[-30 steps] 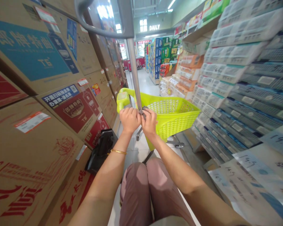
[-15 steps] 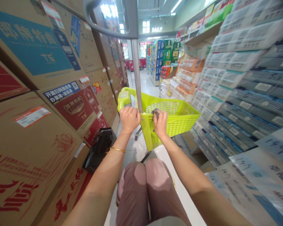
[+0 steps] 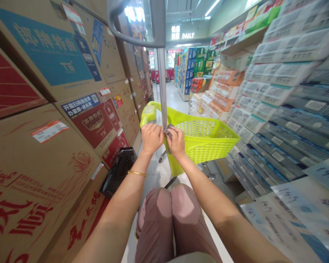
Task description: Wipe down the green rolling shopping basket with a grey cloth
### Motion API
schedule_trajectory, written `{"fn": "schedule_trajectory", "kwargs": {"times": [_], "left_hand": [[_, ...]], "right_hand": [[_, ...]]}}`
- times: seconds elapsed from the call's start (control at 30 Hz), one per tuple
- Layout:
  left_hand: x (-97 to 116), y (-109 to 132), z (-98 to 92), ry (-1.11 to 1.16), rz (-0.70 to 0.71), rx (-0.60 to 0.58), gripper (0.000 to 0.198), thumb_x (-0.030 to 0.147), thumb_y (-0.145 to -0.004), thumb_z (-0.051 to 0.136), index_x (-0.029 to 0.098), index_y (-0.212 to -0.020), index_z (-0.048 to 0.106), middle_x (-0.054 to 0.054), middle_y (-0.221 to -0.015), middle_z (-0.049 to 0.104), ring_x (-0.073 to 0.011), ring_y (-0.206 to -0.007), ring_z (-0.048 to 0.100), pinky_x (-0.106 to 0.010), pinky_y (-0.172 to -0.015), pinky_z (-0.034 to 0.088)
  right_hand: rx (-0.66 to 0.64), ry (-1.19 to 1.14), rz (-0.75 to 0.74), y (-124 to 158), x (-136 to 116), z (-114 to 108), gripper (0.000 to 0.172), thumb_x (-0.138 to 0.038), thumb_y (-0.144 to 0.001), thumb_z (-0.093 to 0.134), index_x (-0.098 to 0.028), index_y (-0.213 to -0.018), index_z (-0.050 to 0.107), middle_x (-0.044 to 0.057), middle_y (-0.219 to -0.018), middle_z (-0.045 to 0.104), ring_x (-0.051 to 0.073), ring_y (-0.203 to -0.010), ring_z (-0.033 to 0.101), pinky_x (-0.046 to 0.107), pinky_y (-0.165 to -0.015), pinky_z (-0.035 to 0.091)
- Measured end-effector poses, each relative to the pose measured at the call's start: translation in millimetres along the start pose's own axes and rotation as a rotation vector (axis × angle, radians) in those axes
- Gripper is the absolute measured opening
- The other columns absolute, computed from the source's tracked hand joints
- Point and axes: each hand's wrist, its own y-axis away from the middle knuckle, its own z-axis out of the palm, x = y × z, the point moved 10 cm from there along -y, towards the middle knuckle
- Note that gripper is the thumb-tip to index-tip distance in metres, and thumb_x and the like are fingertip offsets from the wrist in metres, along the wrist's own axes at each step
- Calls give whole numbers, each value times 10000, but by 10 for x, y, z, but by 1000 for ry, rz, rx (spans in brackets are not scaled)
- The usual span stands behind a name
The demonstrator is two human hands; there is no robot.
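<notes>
A lime-green shopping cart [image 3: 208, 137] with a perforated basket stands in front of my knees, its grey metal pole [image 3: 162, 87] rising to a handle frame [image 3: 137, 42] at the top. My left hand [image 3: 152, 138] is closed around the green frame just left of the pole's foot. Right beside it, my right hand [image 3: 176, 142] pinches a crumpled grey cloth [image 3: 169, 128] against the base of the pole. The fingertips of both hands nearly meet. What lies under the left palm is hidden.
Stacked cardboard cartons [image 3: 87, 124] line the left side, with a black bag [image 3: 119, 171] on the floor beside them. Piled tissue packs [image 3: 285, 73] rise on the right. The tiled aisle [image 3: 168, 95] runs back to a green and blue box display [image 3: 193, 67].
My right hand has moved left with the grey cloth, from the basket's near rim to the pole's base. The left hand stays on the frame. The view has shifted slightly.
</notes>
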Motion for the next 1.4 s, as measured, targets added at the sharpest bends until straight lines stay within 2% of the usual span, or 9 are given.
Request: {"fn": "schedule_trajectory", "kwargs": {"times": [0.3, 0.47, 0.67, 0.73, 0.8, 0.93, 1.03, 1.23, 1.4], "left_hand": [[-8, 12, -12, 1, 14, 1, 297, 265, -905, 356, 201, -714, 573, -65, -731, 601, -217, -773, 516, -380, -749, 295], [8, 21, -2, 2, 9, 12, 284, 260, -901, 363, 201, -723, 575, -72, -736, 599, -227, -785, 513, -384, -749, 296], [8, 49, 22, -33, -42, 32, 261, 268, -896, 382, 204, -726, 569, -73, -735, 594, -235, -784, 510, -382, -750, 304], [8, 58, 22, -41, -30, 31, 248, 274, -892, 395, 205, -727, 567, -69, -736, 594, -234, -787, 511, -379, -759, 311], [-2, 66, 23, -36, -13, 22, 237, 264, -891, 394, 203, -747, 572, -69, -751, 600, -233, -804, 513, -378, -774, 318], [-48, 82, 25, -5, 1, 11, 269, 268, -912, 356, 200, -790, 587, -74, -793, 616, -230, -841, 524, -385, -818, 333], [-77, 93, 16, 23, -7, 31, 299, 282, -925, 335, 197, -810, 597, -76, -819, 630, -225, -874, 537, -397, -886, 345], [-150, 125, 38, 178, -131, 84, 305, 294, -931, 335, 192, -939, 622, -79, -982, 660, -226, -1118, 515, -461, -1107, 226], [-109, 338, 54, 259, -316, 236, 309, 273, -929, 355, 172, -1136, 561, -106, -1271, 552, -241, -1322, 357, -486, -1136, 207]], "right_hand": [[9, 26, 93, 112, 361, -191, 241, -318, -896, 435, -199, -1067, 555, 112, -1044, 518, 211, -1028, 508, 450, -919, 451], [75, 64, 182, 90, 363, -312, 249, -310, -911, 406, -187, -1076, 546, 105, -1003, 513, 206, -1003, 504, 434, -900, 450], [74, -12, 163, -61, -121, -91, 261, -310, -918, 387, -186, -1100, 527, 117, -1047, 542, 208, -1034, 489, 429, -929, 426], [100, -19, 154, -61, -178, -59, 258, -307, -917, 388, -191, -1100, 530, 121, -1073, 536, 210, -1056, 488, 437, -945, 421], [85, -19, 129, -41, -146, -22, 243, -313, -911, 406, -209, -1085, 540, 113, -1088, 529, 212, -1068, 492, 448, -949, 425], [-44, -26, 29, 24, 31, 49, 206, -315, -889, 454, -234, -1046, 560, 99, -1098, 529, 211, -1059, 509, 460, -938, 445], [-64, -21, 29, 90, 204, -23, 212, -291, -887, 460, -223, -1061, 560, 103, -1113, 523, 204, -1073, 505, 459, -950, 443], [-41, -17, 48, 192, 341, -211, 228, -257, -887, 461, -190, -1078, 565, 114, -1131, 505, 194, -1097, 497, 423, -961, 443], [-33, -51, 68, 153, 248, -275, 240, -250, -887, 464, -193, -1105, 549, 112, -1127, 522, 197, -1107, 502, 437, -980, 430]]}}
